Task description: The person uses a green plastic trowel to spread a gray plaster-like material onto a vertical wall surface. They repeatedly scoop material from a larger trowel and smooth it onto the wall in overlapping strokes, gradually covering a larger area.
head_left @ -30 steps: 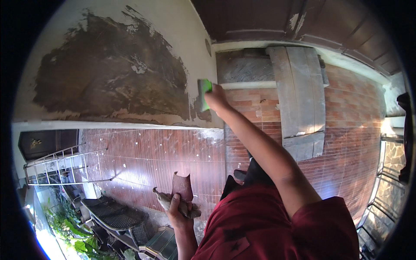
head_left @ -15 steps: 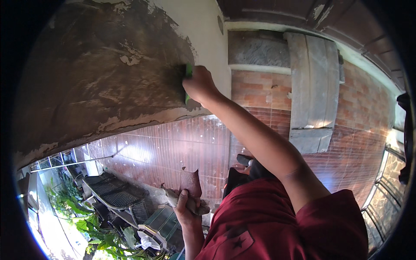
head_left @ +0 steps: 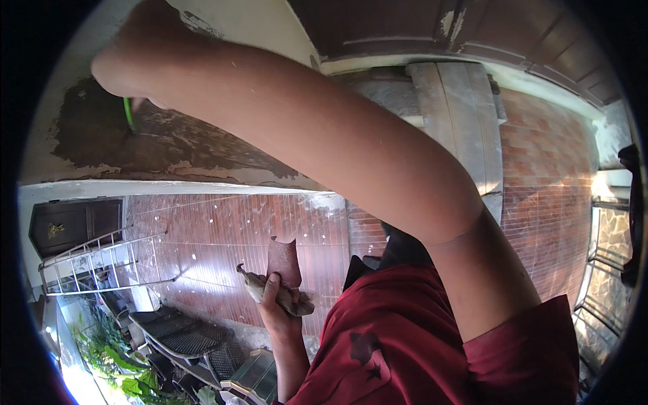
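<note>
My right hand (head_left: 138, 64) reaches far up to the left, in front of the wall. It is closed on a green hand tool (head_left: 128, 115); only a thin green edge shows below the hand, so I cannot tell its exact kind. Around it a dark brown patch with ragged edges (head_left: 88, 131) covers part of the pale wall. Down at waist height, my left hand (head_left: 272, 304) grips a curled reddish-brown sheet (head_left: 284, 263), which looks like sandpaper, together with a crumpled grey rag (head_left: 302, 307). The thumb presses over both.
A metal ladder (head_left: 101, 266) lies on the reddish tiled floor (head_left: 202, 229) at the left. Below it are a dark woven chair (head_left: 177, 331) and green plants (head_left: 125, 368). Grey planks (head_left: 459, 115) lie behind my right arm, near a dark brown panelled door (head_left: 405, 30).
My right hand has moved left and up along the wall with the green tool, and its forearm now crosses much of the view. The left hand keeps its hold on the sheet and rag.
</note>
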Action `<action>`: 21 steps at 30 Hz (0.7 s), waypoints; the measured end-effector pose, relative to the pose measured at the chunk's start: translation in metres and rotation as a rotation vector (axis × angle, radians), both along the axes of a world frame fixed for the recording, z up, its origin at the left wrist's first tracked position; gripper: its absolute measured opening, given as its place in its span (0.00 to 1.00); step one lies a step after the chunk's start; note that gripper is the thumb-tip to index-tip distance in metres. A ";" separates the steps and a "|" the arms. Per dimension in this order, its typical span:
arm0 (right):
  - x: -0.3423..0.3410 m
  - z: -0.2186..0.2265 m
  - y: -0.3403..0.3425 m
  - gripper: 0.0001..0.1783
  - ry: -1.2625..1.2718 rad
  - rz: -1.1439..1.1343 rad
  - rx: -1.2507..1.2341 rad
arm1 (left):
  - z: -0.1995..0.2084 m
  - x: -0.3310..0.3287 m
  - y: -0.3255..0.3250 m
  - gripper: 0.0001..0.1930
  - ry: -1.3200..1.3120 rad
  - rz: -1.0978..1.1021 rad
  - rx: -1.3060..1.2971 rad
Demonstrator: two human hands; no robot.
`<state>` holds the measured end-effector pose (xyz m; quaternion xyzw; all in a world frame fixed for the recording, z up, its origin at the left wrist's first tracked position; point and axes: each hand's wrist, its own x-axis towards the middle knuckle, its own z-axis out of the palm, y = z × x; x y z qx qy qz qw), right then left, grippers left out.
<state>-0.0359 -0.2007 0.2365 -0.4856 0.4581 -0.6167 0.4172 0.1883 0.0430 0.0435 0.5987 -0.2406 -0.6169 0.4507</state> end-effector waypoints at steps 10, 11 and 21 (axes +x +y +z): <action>-0.049 -0.202 0.072 0.08 -0.282 -0.290 0.171 | -0.012 0.002 0.002 0.10 0.072 -0.032 0.083; -0.048 -0.240 0.078 0.09 -0.247 -0.348 0.360 | -0.014 0.001 0.004 0.10 0.074 -0.003 0.083; 0.016 -0.496 0.029 0.22 0.132 -0.391 0.592 | -0.029 -0.057 0.006 0.05 -0.008 0.298 0.153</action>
